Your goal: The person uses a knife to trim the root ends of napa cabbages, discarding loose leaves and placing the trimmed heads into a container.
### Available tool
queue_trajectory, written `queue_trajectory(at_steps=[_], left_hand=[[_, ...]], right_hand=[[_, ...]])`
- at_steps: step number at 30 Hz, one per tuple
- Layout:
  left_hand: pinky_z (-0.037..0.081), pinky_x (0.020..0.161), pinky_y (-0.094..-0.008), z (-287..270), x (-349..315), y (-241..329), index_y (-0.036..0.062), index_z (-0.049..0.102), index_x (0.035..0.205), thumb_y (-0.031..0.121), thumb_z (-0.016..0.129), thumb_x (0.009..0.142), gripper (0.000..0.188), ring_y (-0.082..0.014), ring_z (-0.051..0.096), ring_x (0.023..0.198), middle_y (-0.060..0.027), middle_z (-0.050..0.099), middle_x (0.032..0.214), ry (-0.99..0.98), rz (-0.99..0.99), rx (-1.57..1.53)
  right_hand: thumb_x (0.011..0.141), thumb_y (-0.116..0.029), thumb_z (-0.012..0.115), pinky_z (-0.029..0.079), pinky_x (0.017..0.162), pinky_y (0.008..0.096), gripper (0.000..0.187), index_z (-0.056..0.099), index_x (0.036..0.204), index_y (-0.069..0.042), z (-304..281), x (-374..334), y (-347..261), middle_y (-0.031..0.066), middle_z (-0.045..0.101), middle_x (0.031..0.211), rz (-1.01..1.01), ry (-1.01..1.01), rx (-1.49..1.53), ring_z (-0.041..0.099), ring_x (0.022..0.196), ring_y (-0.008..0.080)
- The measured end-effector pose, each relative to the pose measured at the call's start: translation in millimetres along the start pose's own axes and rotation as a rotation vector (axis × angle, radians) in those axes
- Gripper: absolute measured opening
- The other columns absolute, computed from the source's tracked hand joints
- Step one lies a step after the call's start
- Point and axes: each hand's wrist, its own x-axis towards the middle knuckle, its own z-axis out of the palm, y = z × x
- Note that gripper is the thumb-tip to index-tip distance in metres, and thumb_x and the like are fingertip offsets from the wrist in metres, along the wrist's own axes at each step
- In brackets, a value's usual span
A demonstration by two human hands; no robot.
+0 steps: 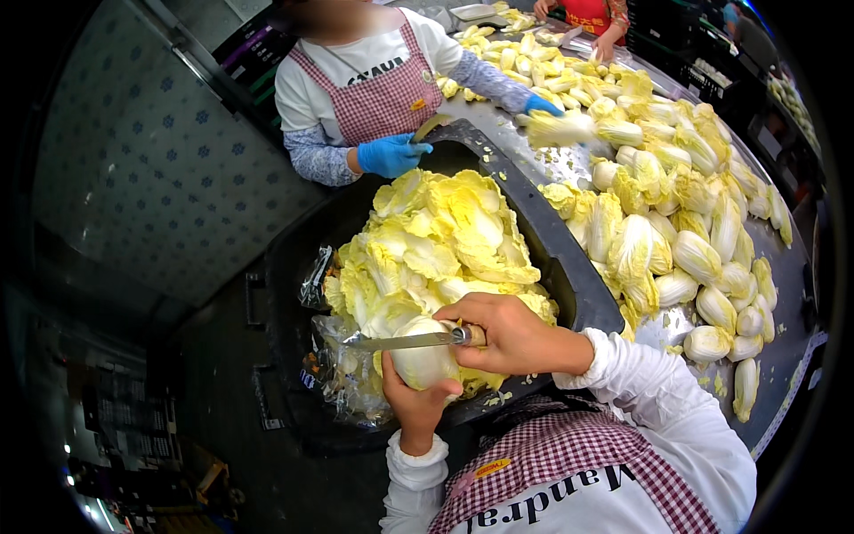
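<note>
My left hand [416, 399] cups a pale napa cabbage [425, 363] from below, over the near part of a large black bin [583, 276]. In my right hand [507, 334] is a knife [405, 341], gripped by its wooden handle. The blade points left and lies across the upper part of the cabbage; whether it has cut in cannot be made out. Loose yellow cabbage leaves [445, 236] are heaped in the bin just beyond both hands. Crumpled clear plastic [351, 374] lies along the bin's left inner side.
A metal table [672, 329] on the right bears many napa cabbages [698, 258]. Across the bin, a co-worker in blue gloves [391, 156] holds a curved knife and a blurred cabbage [560, 129]. Another person in a red apron [587, 13] stands at the far end.
</note>
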Motion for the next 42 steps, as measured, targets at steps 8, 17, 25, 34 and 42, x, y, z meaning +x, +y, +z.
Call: queue_trajectory(at_steps=[8,17,25,34,42], left_hand=[[0.045,0.093,-0.0344,9.0,-3.5,-0.8,0.001,0.038,0.134,0.011,0.064,0.084,0.057,-0.0217,0.052,0.111,-0.0119,0.051,0.124,0.184,-0.184,-0.316],[0.047,0.091,-0.0333,7.5,-5.9,-5.7,0.0009,0.038,0.135,0.01,0.07,0.079,0.065,-0.0216,0.055,0.107,-0.0111,0.053,0.121,0.167,-0.231,-0.491],[0.046,0.093,-0.0343,5.3,-10.5,-0.5,-0.0012,0.04,0.135,0.024,0.056,0.088,0.055,-0.0223,0.056,0.108,-0.0127,0.053,0.123,0.156,-0.213,-0.529],[0.036,0.103,-0.035,19.1,-7.2,-3.0,0.0023,0.02,0.146,0.009,0.052,0.093,0.063,-0.0239,0.045,0.122,-0.0155,0.038,0.139,0.12,0.074,-0.016],[0.033,0.106,-0.0404,23.0,-9.9,0.3,-0.0056,0.016,0.145,0.01,0.053,0.09,0.068,-0.0336,0.04,0.128,-0.0252,0.031,0.143,0.04,0.29,0.509]], right_hand=[[0.075,-0.018,0.069,0.05,0.084,0.038,0.041,0.063,0.112,-0.001,-4.3,8.3,25.3,0.0229,0.065,0.105,-0.126,0.176,-0.264,0.063,0.097,0.0346],[0.079,-0.018,0.065,0.052,0.068,0.0341,0.042,0.06,0.116,0.0,1.3,6.4,-3.4,0.0207,0.066,0.087,-0.005,-0.092,0.09,0.067,0.074,0.0304],[0.075,-0.014,0.067,0.052,0.063,0.0366,0.036,0.063,0.107,0.0,-7.2,12.2,35.4,0.0184,0.066,0.076,0.195,0.143,-0.075,0.065,0.066,0.0333],[0.075,-0.024,0.073,0.052,0.07,0.0398,0.051,0.057,0.116,0.002,3.4,2.2,1.9,0.0221,0.065,0.088,-0.084,0.034,-0.039,0.065,0.079,0.0379],[0.069,-0.018,0.076,0.052,0.067,0.038,0.06,0.052,0.121,-0.001,7.8,-2.2,-6.0,0.0194,0.066,0.088,-0.045,-0.062,-0.256,0.066,0.076,0.0372]])
